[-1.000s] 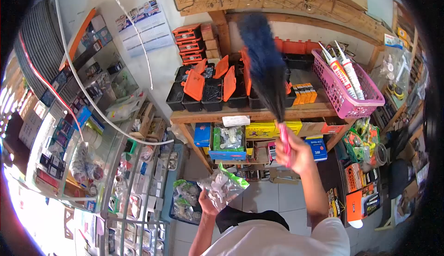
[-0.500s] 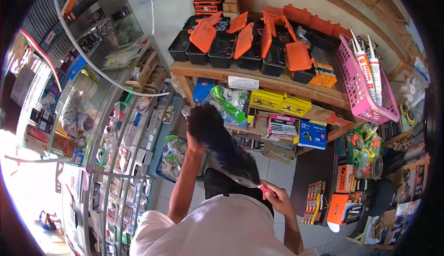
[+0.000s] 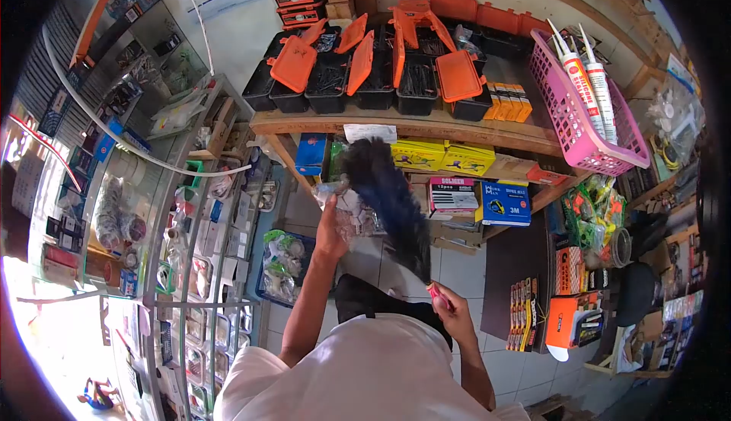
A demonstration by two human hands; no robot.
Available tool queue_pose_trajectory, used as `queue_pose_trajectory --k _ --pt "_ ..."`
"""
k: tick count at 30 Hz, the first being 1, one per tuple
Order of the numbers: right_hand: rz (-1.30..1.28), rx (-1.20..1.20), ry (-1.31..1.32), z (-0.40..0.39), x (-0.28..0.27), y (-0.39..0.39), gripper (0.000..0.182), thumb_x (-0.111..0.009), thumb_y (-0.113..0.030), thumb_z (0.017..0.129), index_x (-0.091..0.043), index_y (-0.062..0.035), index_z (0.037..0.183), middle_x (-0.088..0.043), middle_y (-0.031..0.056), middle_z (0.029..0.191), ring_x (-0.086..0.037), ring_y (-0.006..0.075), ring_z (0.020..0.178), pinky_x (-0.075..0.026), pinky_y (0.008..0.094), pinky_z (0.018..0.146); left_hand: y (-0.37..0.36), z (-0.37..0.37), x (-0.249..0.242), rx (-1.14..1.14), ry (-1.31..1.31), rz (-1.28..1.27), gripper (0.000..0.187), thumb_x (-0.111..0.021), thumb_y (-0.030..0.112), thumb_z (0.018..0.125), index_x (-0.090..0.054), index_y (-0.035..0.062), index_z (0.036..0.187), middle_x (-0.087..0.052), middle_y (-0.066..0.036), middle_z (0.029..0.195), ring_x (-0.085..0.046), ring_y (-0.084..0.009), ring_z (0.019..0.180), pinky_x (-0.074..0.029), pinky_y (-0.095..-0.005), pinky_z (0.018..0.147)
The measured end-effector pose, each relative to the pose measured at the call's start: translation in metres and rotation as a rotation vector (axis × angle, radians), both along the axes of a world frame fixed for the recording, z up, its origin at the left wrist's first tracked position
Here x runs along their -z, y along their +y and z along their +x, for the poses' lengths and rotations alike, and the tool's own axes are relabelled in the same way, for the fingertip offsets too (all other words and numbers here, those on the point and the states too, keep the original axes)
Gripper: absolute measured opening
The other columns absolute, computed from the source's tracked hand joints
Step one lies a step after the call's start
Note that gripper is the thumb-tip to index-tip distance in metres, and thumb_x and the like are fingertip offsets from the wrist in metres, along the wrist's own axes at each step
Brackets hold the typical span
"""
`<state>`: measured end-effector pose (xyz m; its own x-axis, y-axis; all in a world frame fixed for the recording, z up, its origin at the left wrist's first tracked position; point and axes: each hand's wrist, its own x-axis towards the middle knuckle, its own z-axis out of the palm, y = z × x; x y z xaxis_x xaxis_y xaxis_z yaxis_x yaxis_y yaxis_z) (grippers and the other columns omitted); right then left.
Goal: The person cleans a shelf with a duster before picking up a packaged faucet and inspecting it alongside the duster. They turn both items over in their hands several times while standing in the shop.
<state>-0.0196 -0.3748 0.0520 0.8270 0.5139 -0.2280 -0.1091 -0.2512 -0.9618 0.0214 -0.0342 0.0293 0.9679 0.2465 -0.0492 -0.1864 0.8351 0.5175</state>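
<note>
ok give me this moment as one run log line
left hand: grip on plastic bag | right hand: grip on duster handle | duster head: overlaps plastic bag in view, contact unclear

The left forearm (image 3: 307,307) stretches forward, and the left hand (image 3: 328,231) is held out in a grasp, thumb pointing ahead. Held closer in, the right hand (image 3: 453,313) is curled into a grip, the right forearm (image 3: 475,368) angled inward

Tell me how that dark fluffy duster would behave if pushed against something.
The duster would probably give softly, since its head looks made of loose, feathery strands. It is likely light for its bulk, as the right hand alone holds it by the slim pink handle.
</note>
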Motion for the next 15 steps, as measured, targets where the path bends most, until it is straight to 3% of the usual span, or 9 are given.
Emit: queue_pose_trajectory --k 5,7,8,9,12,15 --pt "0.084 0.012 -0.090 0.006 0.015 0.001 0.035 -0.058 -0.012 0.094 -0.056 -0.0029 0.128 -0.068 0.0091 0.109 -0.059 0.0116 0.096 -0.046 0.0265 0.086 0.001 -0.003 -0.001 -0.080 0.044 -0.038 0.049 -0.049 0.030 0.098 -0.039 0.0110 0.141 -0.056 -0.010 0.128 -0.058 -0.0252 0.112 -0.050 -0.0406 0.091" --pt "0.101 0.069 -0.046 0.006 0.022 0.002 0.035 -0.058 -0.012 0.094 -0.056 -0.0030 0.128 -0.069 0.0094 0.108 -0.059 0.0113 0.095 -0.046 0.0259 0.086 0.008 -0.001 0.006 -0.061 0.129 0.121 0.046 -0.039 0.032 0.101 -0.038 0.0096 0.141 -0.054 -0.011 0.129 -0.056 -0.0271 0.115 -0.051 -0.0462 0.091" --pt "0.095 0.077 -0.053 0.007 0.022 0.003 0.036 -0.058 -0.014 0.094 -0.056 -0.0026 0.128 -0.064 0.0037 0.095 -0.052 0.0079 0.081 -0.042 0.0233 0.073 -0.005 -0.003 -0.025 -0.089 0.111 0.148 0.045 -0.044 0.029 0.100 -0.038 0.0137 0.142 -0.057 -0.011 0.124 -0.058 -0.0257 0.110 -0.052 -0.0468 0.087" --pt "0.089 0.085 -0.059 0.009 0.020 0.005 0.037 -0.058 -0.016 0.094 -0.057 -0.0021 0.128 -0.059 -0.0020 0.082 -0.045 0.0045 0.066 -0.039 0.0206 0.059 -0.002 -0.002 -0.023 -0.090 0.110 0.152 0.045 -0.044 0.029 0.100 -0.038 0.0137 0.142 -0.057 -0.011 0.124 -0.058 -0.0257 0.110 -0.052 -0.0468 0.087" --pt "0.043 0.059 -0.246 0.009 0.006 0.002 0.036 -0.058 -0.017 0.095 -0.057 -0.0017 0.128 -0.060 -0.0008 0.084 -0.045 0.0043 0.066 -0.039 0.0211 0.058 0.007 -0.006 -0.005 -0.079 0.210 0.235 0.047 -0.050 0.027 0.098 -0.038 0.0171 0.142 -0.059 -0.010 0.117 -0.060 -0.0227 0.102 -0.054 -0.0426 0.080" --pt "0.127 0.108 -0.310 0.008 0.008 -0.001 0.037 -0.057 -0.020 0.096 -0.057 -0.0019 0.128 -0.061 -0.0003 0.084 -0.047 0.0053 0.068 -0.041 0.0216 0.061 0.004 -0.004 0.002 -0.084 0.397 0.509 0.049 -0.055 0.025 0.096 -0.039 0.0153 0.141 -0.060 -0.008 0.110 -0.060 -0.0204 0.097 -0.054 -0.0379 0.076"
